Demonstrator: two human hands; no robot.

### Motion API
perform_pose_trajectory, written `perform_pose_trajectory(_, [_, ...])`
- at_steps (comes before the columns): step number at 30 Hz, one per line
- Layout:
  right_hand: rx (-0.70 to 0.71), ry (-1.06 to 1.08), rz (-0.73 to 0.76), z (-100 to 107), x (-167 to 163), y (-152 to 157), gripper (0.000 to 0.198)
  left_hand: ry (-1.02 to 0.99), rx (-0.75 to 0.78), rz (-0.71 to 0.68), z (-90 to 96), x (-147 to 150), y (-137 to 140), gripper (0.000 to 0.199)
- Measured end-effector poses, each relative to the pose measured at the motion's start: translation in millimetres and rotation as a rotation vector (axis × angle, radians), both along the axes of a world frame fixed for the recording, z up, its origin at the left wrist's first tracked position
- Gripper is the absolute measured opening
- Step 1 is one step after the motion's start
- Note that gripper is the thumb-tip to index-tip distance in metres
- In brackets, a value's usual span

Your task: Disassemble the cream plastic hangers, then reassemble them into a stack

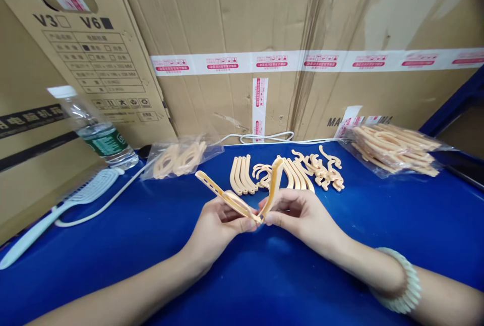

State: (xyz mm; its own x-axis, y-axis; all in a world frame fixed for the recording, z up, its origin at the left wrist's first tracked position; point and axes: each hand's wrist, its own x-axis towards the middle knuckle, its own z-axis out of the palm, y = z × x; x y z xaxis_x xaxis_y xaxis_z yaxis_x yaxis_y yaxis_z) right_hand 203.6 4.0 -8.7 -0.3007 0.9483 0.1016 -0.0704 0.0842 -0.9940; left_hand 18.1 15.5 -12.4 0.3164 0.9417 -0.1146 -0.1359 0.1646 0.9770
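Both hands meet above the blue table, fingers closed on pale beige plastic pieces that look like folding hanger arms. My left hand [223, 220] pinches the slotted left hanger arm [215, 186], which slants up to the left. In my right hand [298, 215] is the right hanger arm [275, 184], standing steeply upward. Their lower ends touch between my fingertips, forming a V; whether they are joined cannot be made out. Behind the hands lie several curved hanger arms [242, 174], more such arms [298, 172] partly hidden by my right hand, and a pile of S-shaped hooks [325, 167].
At the back left is a clear bag of ring-shaped parts [181, 157]; a bag of beige parts [393, 147] lies back right. A water bottle [102, 134], a pale hairbrush [71, 197] and a white cable [124, 189] occupy the left. Cardboard boxes [212, 99] wall the back.
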Motion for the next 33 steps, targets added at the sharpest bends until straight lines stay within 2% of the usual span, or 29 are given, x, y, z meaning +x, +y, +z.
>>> perform_pose_trajectory(12, [-0.003, 0.01, -0.01, 6.1, -2.6, -4.4, 0.021, -0.085, -0.036, 0.0, 2.1, -0.4, -1.8, 0.032])
perform_pose_trajectory(20, [-0.047, 0.021, -0.068, -1.4, -3.8, -6.1, 0.026, -0.011, -0.022, 0.014, 4.5, 1.6, -7.0, 0.032])
perform_pose_trajectory(25, [-0.058, -0.028, -0.07, -2.1, -5.4, -5.9, 0.025, 0.008, -0.074, 0.038, 4.3, 2.1, -8.6, 0.034])
perform_pose_trajectory(30, [0.023, -0.116, -0.096, 12.8, 6.4, 0.5, 0.03, 0.009, -0.064, 0.024, 6.1, -1.6, -5.0, 0.038])
perform_pose_trajectory(33, [0.111, -0.196, 0.045, 27.4, 31.9, 11.1, 0.025, 0.015, -0.041, 0.059, 11.2, -6.6, -0.2, 0.038])
